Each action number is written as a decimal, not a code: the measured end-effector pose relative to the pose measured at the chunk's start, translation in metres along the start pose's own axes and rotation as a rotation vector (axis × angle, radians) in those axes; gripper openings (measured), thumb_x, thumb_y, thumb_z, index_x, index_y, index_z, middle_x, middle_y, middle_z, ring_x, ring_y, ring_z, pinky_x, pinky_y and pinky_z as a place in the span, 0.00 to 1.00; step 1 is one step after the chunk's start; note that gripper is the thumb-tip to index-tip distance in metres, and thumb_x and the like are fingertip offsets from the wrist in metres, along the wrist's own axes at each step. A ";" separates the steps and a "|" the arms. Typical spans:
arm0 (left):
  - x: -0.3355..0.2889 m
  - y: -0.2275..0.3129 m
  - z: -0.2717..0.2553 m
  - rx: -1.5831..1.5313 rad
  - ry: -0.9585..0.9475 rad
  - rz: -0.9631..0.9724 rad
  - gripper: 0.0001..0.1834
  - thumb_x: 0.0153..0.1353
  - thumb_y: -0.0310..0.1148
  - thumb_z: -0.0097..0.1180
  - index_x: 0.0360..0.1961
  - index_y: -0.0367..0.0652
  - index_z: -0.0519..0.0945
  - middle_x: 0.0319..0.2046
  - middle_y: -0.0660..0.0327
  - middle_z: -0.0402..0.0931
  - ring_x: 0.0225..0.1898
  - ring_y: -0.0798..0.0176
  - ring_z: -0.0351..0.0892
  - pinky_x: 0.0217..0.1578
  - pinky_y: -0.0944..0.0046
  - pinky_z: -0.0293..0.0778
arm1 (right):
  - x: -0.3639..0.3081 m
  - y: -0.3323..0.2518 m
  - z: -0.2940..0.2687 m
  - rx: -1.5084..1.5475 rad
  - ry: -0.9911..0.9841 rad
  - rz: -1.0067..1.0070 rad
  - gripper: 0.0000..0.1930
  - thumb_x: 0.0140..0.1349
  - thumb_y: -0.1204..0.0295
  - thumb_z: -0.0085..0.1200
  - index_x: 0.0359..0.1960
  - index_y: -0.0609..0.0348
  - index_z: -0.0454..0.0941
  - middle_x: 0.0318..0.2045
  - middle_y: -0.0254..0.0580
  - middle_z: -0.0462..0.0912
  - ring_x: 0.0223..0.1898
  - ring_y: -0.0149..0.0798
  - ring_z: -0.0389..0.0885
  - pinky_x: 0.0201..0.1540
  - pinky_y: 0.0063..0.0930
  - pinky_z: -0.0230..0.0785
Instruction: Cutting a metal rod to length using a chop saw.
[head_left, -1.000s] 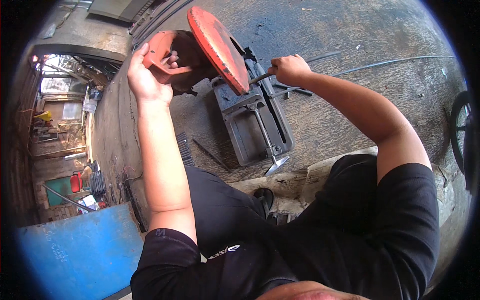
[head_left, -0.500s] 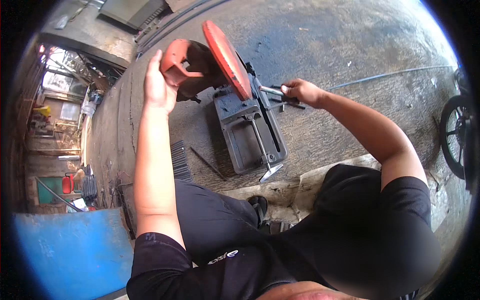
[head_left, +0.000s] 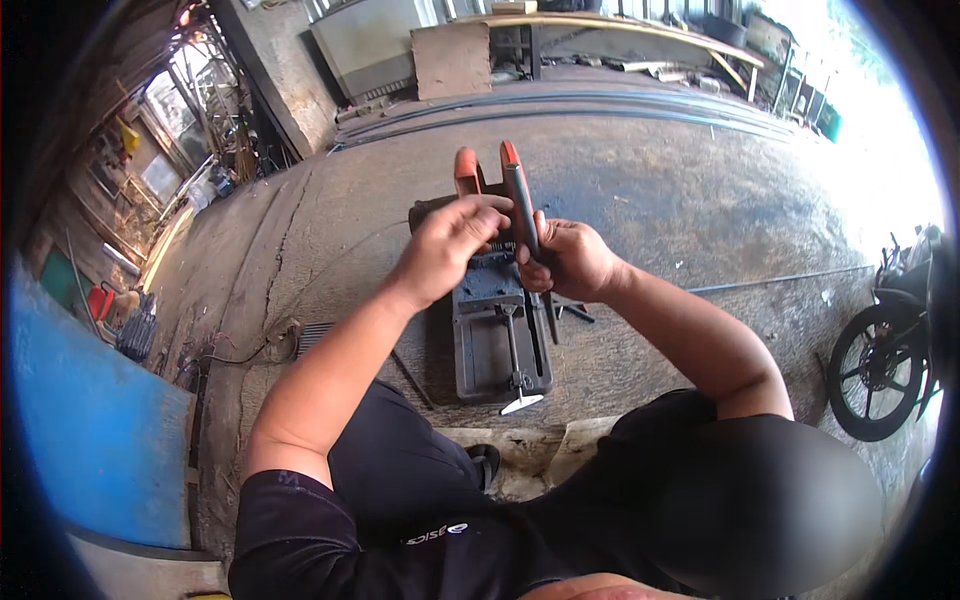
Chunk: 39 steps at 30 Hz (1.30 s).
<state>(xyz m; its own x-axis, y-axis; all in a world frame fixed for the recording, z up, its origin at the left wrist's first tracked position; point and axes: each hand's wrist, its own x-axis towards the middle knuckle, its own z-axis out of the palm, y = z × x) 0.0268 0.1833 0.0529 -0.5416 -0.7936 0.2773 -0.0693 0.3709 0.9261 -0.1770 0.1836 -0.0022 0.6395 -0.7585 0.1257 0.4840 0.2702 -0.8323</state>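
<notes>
A chop saw with a grey base (head_left: 465,375) stands on the floor in front of me. Its orange handle (head_left: 466,170) and orange blade guard (head_left: 508,154) rise beyond my hands. My right hand (head_left: 578,262) is closed around a dark metal rod (head_left: 523,200) held upward in front of the guard. My left hand (head_left: 455,245) is off the handle, fingers curled, index finger reaching to the rod; whether it pinches anything is hidden. The clamp screw (head_left: 512,345) with its pale crank (head_left: 522,404) lies along the base.
Cut rods lie left of the base, and short offcuts (head_left: 575,313) to its right. Long steel bars (head_left: 570,103) cross the floor at the back. A motorcycle wheel (head_left: 878,370) stands at right, a blue panel (head_left: 100,420) at left.
My left hand has let go of the saw's handle and come to the middle. My right hand has brought the metal piece up and left, beside it. The view has tilted up.
</notes>
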 end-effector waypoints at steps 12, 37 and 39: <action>-0.038 0.017 -0.014 -0.112 0.091 -0.010 0.12 0.63 0.36 0.58 0.36 0.37 0.77 0.26 0.68 0.77 0.27 0.74 0.74 0.32 0.72 0.70 | 0.001 0.042 0.079 0.182 0.143 -0.007 0.27 0.71 0.49 0.33 0.39 0.63 0.72 0.31 0.43 0.76 0.32 0.42 0.75 0.38 0.37 0.68; -0.030 -0.040 -0.042 -0.111 0.212 0.125 0.12 0.59 0.33 0.63 0.38 0.44 0.73 0.29 0.72 0.74 0.33 0.79 0.71 0.38 0.76 0.68 | 0.031 0.077 0.056 -0.674 0.302 -0.071 0.05 0.61 0.76 0.55 0.36 0.64 0.76 0.30 0.36 0.80 0.35 0.26 0.76 0.42 0.25 0.69; -0.031 -0.040 -0.043 -0.098 0.211 0.128 0.12 0.58 0.33 0.63 0.38 0.43 0.73 0.29 0.72 0.73 0.32 0.79 0.71 0.38 0.76 0.67 | 0.031 0.078 0.055 -0.640 0.282 -0.067 0.05 0.62 0.76 0.54 0.36 0.64 0.76 0.30 0.36 0.80 0.35 0.26 0.76 0.42 0.25 0.70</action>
<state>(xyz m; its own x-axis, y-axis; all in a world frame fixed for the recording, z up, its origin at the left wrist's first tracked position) 0.0821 0.1718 0.0179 -0.3530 -0.8303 0.4313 0.0752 0.4343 0.8976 -0.0866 0.2133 -0.0336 0.3995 -0.9094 0.1156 0.0150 -0.1196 -0.9927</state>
